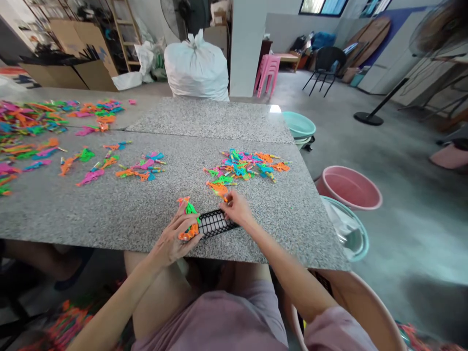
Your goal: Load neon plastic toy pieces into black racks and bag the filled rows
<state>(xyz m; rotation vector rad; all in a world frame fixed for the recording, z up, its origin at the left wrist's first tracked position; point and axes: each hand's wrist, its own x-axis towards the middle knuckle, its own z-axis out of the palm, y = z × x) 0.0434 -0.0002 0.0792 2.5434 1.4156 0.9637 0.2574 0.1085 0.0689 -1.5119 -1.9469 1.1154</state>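
Note:
A black plastic grid rack point(216, 223) lies near the front edge of the speckled grey table. My left hand point(175, 234) is closed round its left end, where small orange and green plastic toys point(189, 230) are bunched together under the fingers. Over the rack's right end, my right hand point(236, 208) pinches one end of an orange plastic toy point(218, 189) between thumb and fingers. Just beyond that hand is a loose pile of mixed toys point(243, 165) in orange, green, blue and pink. The fingertips partly hide the held end.
More small toys point(141, 168) lie scattered leftward, towards a large heap point(25, 117). A tied white sack point(197, 66) stands behind the table. Right of the table are a pink basin point(351, 187) and turquoise basins point(299, 124). Another person's leg point(40, 261) shows under the table at left.

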